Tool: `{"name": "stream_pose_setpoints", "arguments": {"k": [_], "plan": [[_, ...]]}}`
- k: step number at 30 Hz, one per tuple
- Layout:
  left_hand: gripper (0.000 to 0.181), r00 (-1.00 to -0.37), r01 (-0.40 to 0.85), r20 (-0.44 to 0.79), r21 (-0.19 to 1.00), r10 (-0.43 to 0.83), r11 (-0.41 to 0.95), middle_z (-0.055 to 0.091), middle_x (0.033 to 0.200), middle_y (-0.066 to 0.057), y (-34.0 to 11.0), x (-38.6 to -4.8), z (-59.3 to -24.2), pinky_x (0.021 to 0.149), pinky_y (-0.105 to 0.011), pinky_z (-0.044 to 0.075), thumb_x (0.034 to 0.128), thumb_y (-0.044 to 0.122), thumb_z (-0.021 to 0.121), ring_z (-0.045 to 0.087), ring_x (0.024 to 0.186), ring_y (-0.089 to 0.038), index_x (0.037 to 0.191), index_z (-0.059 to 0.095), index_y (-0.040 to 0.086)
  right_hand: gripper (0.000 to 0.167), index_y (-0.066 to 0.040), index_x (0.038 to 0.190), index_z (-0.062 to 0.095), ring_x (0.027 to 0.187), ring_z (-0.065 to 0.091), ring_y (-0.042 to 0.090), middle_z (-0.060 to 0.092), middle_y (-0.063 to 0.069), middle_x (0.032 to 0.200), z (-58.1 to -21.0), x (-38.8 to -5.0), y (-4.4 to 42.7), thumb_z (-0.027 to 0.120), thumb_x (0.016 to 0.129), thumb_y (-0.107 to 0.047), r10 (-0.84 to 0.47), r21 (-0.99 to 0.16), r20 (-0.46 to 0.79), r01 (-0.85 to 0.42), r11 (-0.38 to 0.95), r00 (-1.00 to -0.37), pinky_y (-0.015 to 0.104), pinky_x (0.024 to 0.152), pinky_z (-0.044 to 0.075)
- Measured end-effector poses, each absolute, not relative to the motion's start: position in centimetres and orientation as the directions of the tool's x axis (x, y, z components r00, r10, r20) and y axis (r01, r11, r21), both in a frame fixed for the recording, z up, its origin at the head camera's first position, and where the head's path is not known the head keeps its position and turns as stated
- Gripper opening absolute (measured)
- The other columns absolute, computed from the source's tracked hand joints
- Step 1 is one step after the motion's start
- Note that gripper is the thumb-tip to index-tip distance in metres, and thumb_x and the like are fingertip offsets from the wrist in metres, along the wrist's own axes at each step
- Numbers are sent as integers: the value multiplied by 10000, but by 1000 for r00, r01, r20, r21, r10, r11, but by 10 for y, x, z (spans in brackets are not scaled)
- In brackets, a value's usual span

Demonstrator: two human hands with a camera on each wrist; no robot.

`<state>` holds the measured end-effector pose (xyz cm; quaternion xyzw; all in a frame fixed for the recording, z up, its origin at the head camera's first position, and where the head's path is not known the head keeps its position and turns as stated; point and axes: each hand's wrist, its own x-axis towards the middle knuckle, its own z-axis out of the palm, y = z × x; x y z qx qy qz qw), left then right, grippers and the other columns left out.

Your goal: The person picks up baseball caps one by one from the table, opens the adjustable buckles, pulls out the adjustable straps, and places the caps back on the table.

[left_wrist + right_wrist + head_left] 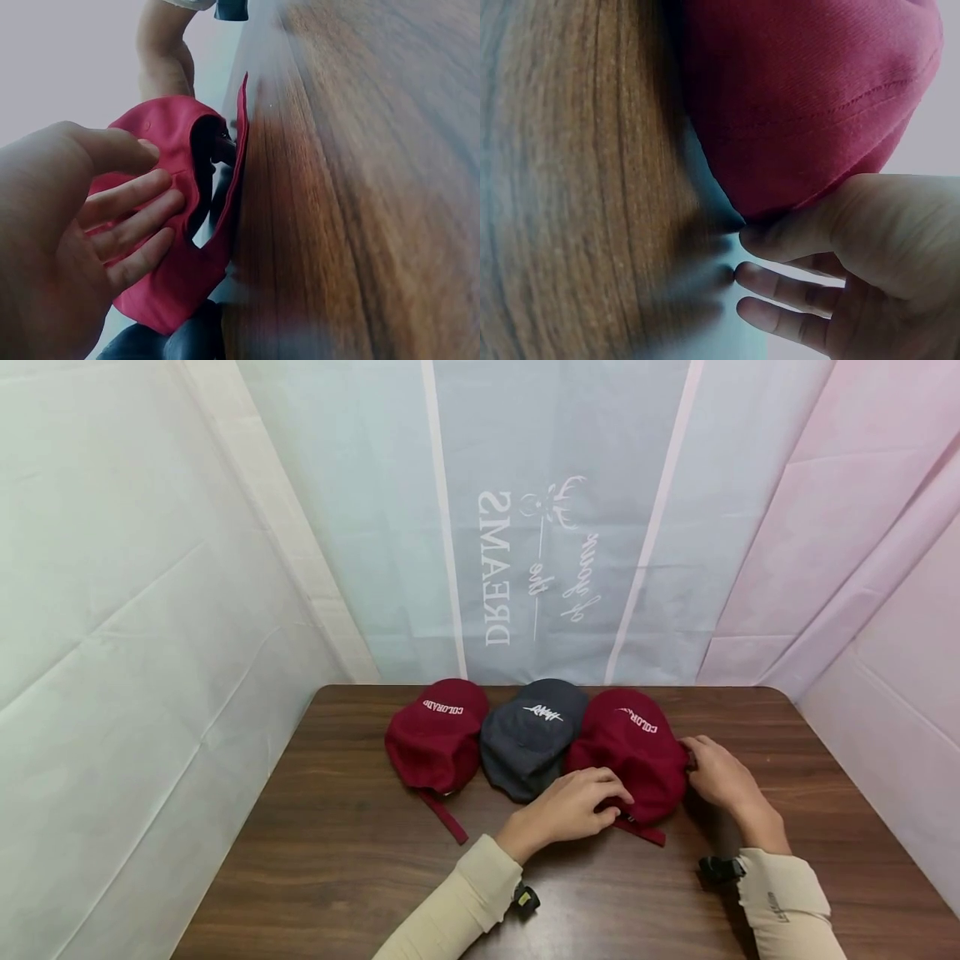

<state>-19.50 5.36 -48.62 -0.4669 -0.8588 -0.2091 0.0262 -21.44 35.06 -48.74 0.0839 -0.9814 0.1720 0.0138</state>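
Observation:
A dark red cap (626, 752) with white lettering lies on the wooden table, at the right end of a row of caps. My right hand (722, 772) is at its right edge. In the right wrist view, the thumb (769, 238) and the partly hidden index finger pinch the rim, while the other fingers extend near the tabletop. My left hand (573, 806) is at the back of the same cap, fingers loosely bent and touching the fabric. In the left wrist view, the cap's back opening and loose strap (241, 135) show beside the fingers.
To the left lie a dark grey cap (528, 743) with white script, touching the red one, and another dark red cap (438, 731) with its strap trailing forward. A printed cloth (375, 485) hangs behind the table's (315, 860) far edge; pale sheets hang at both sides.

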Motion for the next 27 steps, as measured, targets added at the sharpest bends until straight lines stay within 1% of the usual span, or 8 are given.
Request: {"name": "stream_pose_setpoints", "arguments": {"k": [3, 10, 14, 18, 20, 23, 25, 27], "plan": [[244, -552, 818, 229, 332, 802, 469, 677, 1220, 134, 51, -196, -486, 977, -63, 421, 1025, 192, 659, 601, 1135, 8, 1232, 759, 273, 487, 160, 1333, 577, 1196, 605, 553, 592, 364, 1281, -486, -214, 349, 606, 859, 50, -152, -334, 56, -162, 928, -987, 689, 959, 503], [219, -548, 813, 205, 361, 811, 458, 688, 1211, 138, 41, -195, -479, 1007, -59, 412, 1040, 187, 636, 594, 1179, -9, 1194, 770, 265, 493, 147, 1346, 575, 1224, 592, 561, 592, 364, 1300, -486, -215, 348, 579, 863, 47, -142, -340, 45, -149, 928, -989, 699, 960, 501], [213, -542, 817, 214, 359, 813, 450, 690, 1195, 146, 33, -194, -473, 1010, -65, 421, 1042, 185, 637, 598, 1170, -8, 1185, 773, 265, 507, 135, 1361, 572, 1224, 596, 551, 587, 353, 1317, -486, -214, 349, 566, 863, 38, -132, -341, 31, -135, 930, -991, 705, 942, 502], [204, -536, 826, 235, 343, 811, 447, 706, 1178, 138, 24, -192, -463, 1001, -78, 443, 1039, 186, 651, 614, 1143, -10, 1181, 778, 256, 479, 113, 1376, 578, 1209, 604, 546, 579, 342, 1345, -482, -212, 350, 561, 911, -2, -107, -346, 21, -108, 932, -994, 720, 916, 500], [199, -533, 831, 247, 335, 809, 445, 712, 1163, 134, 19, -192, -457, 977, -77, 451, 1037, 184, 659, 619, 1113, -2, 1179, 780, 251, 452, 99, 1371, 592, 1167, 620, 529, 583, 332, 1343, -481, -211, 350, 552, 937, -21, -96, -355, 30, -101, 930, -995, 715, 883, 504], [193, -530, 834, 270, 339, 804, 436, 717, 1137, 124, 11, -191, -449, 904, -63, 454, 1034, 177, 670, 616, 1024, 16, 1179, 783, 233, 409, 77, 1348, 621, 1075, 642, 488, 596, 312, 1327, -479, -209, 349, 538, 965, -38, -82, -369, 64, -100, 924, -995, 686, 821, 511], [184, -534, 831, 283, 350, 796, 433, 720, 1125, 119, 5, -191, -444, 846, -52, 446, 1036, 182, 674, 603, 955, 35, 1176, 786, 223, 396, 59, 1335, 639, 1006, 642, 444, 609, 293, 1305, -478, -208, 348, 537, 964, -37, -78, -376, 92, -107, 920, -993, 652, 774, 512], [177, -540, 828, 300, 356, 787, 432, 725, 1120, 116, -1, -190, -440, 816, -49, 443, 1040, 194, 677, 597, 910, 45, 1176, 789, 214, 380, 39, 1322, 656, 981, 649, 424, 623, 278, 1287, -476, -207, 347, 540, 968, -37, -74, -380, 121, -115, 918, -990, 629, 744, 511]]}}
